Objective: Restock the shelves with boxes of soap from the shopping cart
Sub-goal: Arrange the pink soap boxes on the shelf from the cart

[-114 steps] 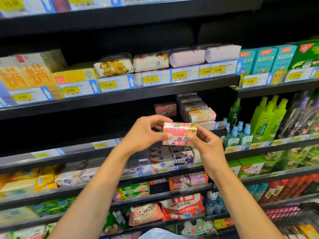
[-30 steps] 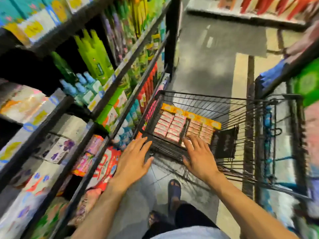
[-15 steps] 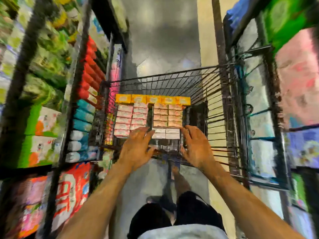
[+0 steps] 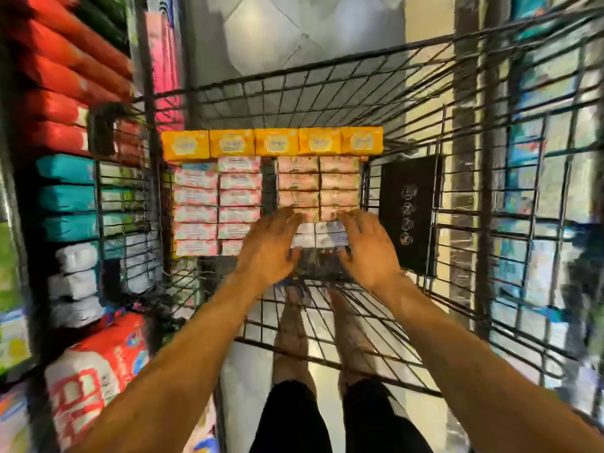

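Left hand (image 4: 269, 248) and right hand (image 4: 367, 248) hover over soap boxes (image 4: 299, 183) in the cart (image 4: 327, 93), each grip wide, empty.

bright aisle, heavy motion blur, edges warped by wide-angle lens.

Pale, glossy floor tiles (image 4: 268, 31) run between the packed left shelving (image 4: 143, 44) and a blurred, seemingly stocked right shelving (image 4: 465, 14).
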Demonstrator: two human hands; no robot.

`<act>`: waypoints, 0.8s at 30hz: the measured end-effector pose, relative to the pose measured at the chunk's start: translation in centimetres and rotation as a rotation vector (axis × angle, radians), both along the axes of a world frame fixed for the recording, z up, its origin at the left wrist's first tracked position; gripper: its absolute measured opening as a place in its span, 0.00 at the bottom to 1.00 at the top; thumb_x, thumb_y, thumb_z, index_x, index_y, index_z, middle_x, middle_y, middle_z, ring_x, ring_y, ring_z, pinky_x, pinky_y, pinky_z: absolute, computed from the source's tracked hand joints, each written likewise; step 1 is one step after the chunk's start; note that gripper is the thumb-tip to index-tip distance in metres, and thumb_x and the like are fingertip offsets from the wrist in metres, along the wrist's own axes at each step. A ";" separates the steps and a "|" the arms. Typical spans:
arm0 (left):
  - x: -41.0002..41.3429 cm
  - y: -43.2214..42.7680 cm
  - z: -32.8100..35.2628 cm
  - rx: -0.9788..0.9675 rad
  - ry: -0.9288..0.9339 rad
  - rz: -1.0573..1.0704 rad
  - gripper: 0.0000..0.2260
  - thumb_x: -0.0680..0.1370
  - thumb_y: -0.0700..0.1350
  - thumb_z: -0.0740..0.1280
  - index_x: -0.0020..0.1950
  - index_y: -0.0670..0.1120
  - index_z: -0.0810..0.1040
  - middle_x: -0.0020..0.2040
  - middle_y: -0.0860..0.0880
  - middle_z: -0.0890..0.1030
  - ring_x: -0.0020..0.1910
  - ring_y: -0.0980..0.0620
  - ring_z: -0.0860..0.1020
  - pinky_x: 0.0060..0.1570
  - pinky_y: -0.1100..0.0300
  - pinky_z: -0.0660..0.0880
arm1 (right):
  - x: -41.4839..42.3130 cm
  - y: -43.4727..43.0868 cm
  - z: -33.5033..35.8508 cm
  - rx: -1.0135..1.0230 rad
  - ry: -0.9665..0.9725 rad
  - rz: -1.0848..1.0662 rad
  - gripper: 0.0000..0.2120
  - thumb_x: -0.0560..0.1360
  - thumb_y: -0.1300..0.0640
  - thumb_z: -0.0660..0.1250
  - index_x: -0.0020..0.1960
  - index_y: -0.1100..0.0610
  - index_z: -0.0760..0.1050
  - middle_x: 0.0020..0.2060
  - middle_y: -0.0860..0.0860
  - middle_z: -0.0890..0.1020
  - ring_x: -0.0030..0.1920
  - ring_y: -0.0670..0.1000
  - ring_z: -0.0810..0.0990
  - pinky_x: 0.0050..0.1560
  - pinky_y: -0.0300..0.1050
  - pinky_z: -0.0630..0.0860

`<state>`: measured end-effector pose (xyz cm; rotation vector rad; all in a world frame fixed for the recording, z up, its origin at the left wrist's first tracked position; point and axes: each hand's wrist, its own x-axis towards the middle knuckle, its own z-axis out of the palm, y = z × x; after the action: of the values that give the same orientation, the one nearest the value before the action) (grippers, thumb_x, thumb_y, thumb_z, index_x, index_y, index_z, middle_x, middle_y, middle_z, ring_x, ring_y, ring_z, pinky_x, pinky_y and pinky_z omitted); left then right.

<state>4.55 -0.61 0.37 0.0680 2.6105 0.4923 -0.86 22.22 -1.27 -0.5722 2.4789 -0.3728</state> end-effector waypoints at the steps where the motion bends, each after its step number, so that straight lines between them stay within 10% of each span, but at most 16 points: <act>1: -0.2 0.0 -1.3 0.003 -0.001 -0.008 0.29 0.73 0.47 0.71 0.72 0.42 0.72 0.69 0.38 0.75 0.64 0.34 0.75 0.61 0.42 0.76 | -0.1 -0.2 -1.2 -0.006 0.001 -0.012 0.33 0.71 0.57 0.76 0.73 0.62 0.71 0.69 0.65 0.74 0.68 0.69 0.73 0.67 0.63 0.74; 16: -1.5 0.9 -9.8 -0.218 0.263 0.003 0.18 0.71 0.37 0.73 0.60 0.44 0.77 0.55 0.42 0.76 0.53 0.41 0.73 0.50 0.48 0.68 | -1.0 -1.0 -8.5 0.076 0.108 -0.029 0.29 0.67 0.58 0.76 0.67 0.57 0.75 0.62 0.59 0.76 0.60 0.64 0.73 0.57 0.56 0.69; 24: 1.2 -0.8 -0.3 0.132 0.134 0.264 0.21 0.72 0.43 0.75 0.63 0.43 0.76 0.55 0.44 0.81 0.54 0.41 0.79 0.57 0.51 0.73 | -1.2 -0.1 -0.2 -0.279 -0.195 -0.214 0.20 0.77 0.46 0.70 0.65 0.56 0.75 0.55 0.56 0.81 0.52 0.58 0.80 0.48 0.51 0.76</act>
<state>5.75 -1.36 0.04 -0.2100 2.7286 0.7770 -2.02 22.13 -1.48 -0.3587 2.3189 -0.8274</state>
